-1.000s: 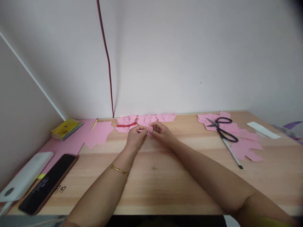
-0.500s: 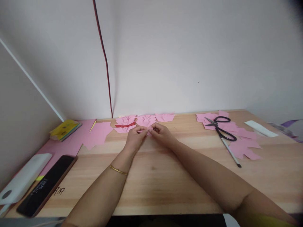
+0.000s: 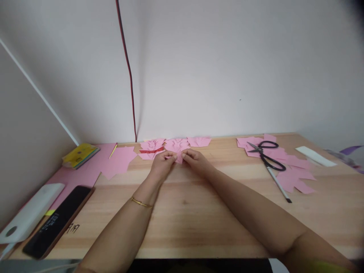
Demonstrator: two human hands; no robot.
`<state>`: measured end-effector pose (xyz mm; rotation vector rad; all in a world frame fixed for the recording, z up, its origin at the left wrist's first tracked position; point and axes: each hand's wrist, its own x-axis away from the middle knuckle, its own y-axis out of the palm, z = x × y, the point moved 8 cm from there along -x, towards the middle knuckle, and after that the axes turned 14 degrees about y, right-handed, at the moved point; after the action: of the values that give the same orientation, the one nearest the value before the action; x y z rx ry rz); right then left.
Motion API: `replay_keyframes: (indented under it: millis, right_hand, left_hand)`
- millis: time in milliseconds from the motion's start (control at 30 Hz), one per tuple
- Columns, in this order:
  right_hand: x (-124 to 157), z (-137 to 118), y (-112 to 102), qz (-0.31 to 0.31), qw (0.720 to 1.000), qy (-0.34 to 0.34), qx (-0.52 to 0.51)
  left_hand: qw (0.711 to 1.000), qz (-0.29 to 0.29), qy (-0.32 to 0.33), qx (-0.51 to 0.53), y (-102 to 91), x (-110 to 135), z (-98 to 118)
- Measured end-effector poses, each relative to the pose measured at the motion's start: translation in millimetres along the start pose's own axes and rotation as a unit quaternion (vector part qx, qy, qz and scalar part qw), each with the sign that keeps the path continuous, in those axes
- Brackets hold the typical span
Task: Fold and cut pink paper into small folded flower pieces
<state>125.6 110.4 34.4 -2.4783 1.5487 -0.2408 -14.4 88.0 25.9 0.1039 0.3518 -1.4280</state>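
Observation:
Between my hands is a small piece of pink paper (image 3: 179,157), pinched on its left side by my left hand (image 3: 164,162) and on its right side by my right hand (image 3: 195,160). Both hands have thumb and fingers pressed together on it; part of the paper is hidden behind them. Just beyond lie several pink paper pieces with cut, raised folds, such as one in the middle (image 3: 176,144) and one at the right (image 3: 199,141). A red strip (image 3: 151,150) rests across the left group.
Black-handled scissors (image 3: 267,153) and a white pen (image 3: 279,184) lie over pink scraps (image 3: 295,178) on the right, near a white strip (image 3: 315,156). At left are pink sheets (image 3: 121,161), a yellow packet (image 3: 81,154), a phone (image 3: 58,222) and a white device (image 3: 31,212).
My fingers have moved slightly apart, so more of the pink paper shows between them. The whole view has shifted a little; the things on the table lie as before.

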Motion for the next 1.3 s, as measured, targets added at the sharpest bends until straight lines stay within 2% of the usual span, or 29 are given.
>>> replay_keyframes:
  millis: [167,233,333,400,800,1300]
  right_hand:
    - [0,0,2,-0.011,0.995,-0.003,-0.097]
    - [-2,2,-1,0.004,0.994,-0.002,-0.105]
    - [-5,2,-6,0.029,0.992,-0.013,-0.12]
    - [-5,0,-8,0.036,0.99,-0.03,-0.13]
    - [2,-8,0,0.032,0.992,-0.061,-0.103]
    - [4,-11,4,-0.001,0.992,-0.093,-0.086]
  left_hand:
    - [0.999,-0.024,0.002,0.022,8.2,2,3]
    - [0.995,-0.009,-0.024,0.091,11.2,4,0]
    - [0.974,0.02,-0.07,0.214,17.0,8,-5]
    - [0.964,0.019,-0.084,0.25,21.6,10,-6]
    - [0.98,0.034,-0.051,0.189,19.4,6,-11]
    - [0.974,0.026,-0.037,0.224,20.3,6,-8]
